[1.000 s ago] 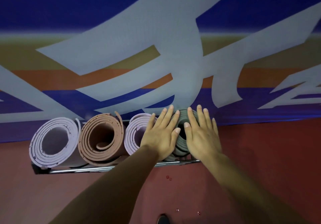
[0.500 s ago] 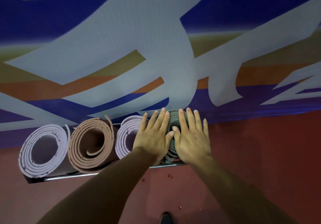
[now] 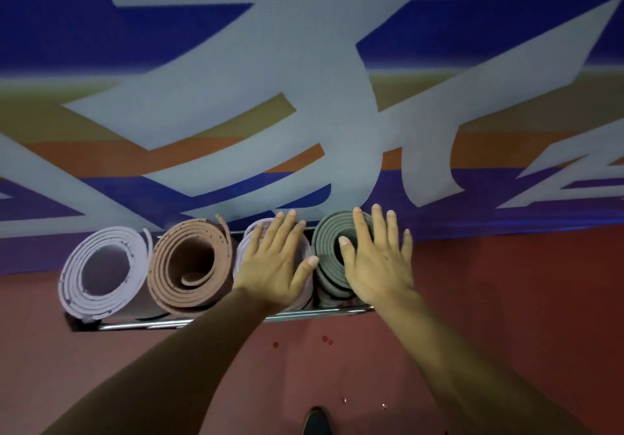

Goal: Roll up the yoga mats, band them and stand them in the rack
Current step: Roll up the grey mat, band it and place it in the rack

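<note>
Several rolled yoga mats stand on end in a low metal rack (image 3: 162, 324) against the wall. From the left they are a lilac mat (image 3: 104, 272), a salmon-pink mat (image 3: 189, 265), a second lilac mat (image 3: 243, 248) and a grey-green mat (image 3: 326, 242). My left hand (image 3: 275, 262) lies flat with straight fingers on top of the second lilac mat and covers most of it. My right hand (image 3: 380, 259) lies flat on the right side of the grey-green mat's top, thumb over its hollow centre. No bands are visible from above.
A wall banner (image 3: 304, 96) with blue, orange and pale grey shapes rises right behind the rack. The floor (image 3: 506, 299) is red, with a few small shiny specks (image 3: 326, 338) in front of the rack. A dark shoe tip (image 3: 317, 421) shows at the bottom edge.
My left hand slid left off the grey-green mat onto the second lilac mat. My right hand shifted slightly right, so the grey-green mat's spiral top is now exposed between the hands.
</note>
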Tool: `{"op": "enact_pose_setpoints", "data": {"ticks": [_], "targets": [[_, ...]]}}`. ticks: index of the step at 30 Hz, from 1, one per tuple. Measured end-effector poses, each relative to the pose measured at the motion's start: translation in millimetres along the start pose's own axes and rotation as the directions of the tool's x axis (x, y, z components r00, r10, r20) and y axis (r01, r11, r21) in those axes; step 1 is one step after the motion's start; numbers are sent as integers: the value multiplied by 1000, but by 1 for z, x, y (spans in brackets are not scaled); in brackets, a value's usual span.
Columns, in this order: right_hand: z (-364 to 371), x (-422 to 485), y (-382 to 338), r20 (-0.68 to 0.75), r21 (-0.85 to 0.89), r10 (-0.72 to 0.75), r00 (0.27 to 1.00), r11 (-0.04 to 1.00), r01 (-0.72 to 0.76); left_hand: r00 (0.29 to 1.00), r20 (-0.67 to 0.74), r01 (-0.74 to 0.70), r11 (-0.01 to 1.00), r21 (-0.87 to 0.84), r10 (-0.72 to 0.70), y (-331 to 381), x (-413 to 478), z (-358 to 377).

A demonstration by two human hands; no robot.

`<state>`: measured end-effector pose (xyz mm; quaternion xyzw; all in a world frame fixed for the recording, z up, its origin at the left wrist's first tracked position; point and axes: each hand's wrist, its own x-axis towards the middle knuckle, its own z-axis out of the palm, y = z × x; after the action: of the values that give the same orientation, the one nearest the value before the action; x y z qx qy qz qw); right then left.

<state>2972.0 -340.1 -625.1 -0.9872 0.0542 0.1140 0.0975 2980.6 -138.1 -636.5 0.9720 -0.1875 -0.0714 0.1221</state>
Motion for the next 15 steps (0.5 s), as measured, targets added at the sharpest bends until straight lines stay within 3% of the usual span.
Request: {"op": "enact_pose_setpoints", "data": {"ticks": [3,6,10,15], "targets": [[-1,-2,-15,-121,-26,-63,991,998,60,997,-21,72,995,73,-70,-36,-23,-13],[6,-6,-26,-68,-45,-79,995,996,76,986,30,156,980,127,-161,-61,-39,-18],[20,-15,-30,-73,-105,-62,995,993,54,993,7,119,981,151,-122,-58,-40,-14],[32,-24,-33,-150,-108,-42,988,994,26,985,-12,172,963,206,-173,-45,-29,-2]]}}
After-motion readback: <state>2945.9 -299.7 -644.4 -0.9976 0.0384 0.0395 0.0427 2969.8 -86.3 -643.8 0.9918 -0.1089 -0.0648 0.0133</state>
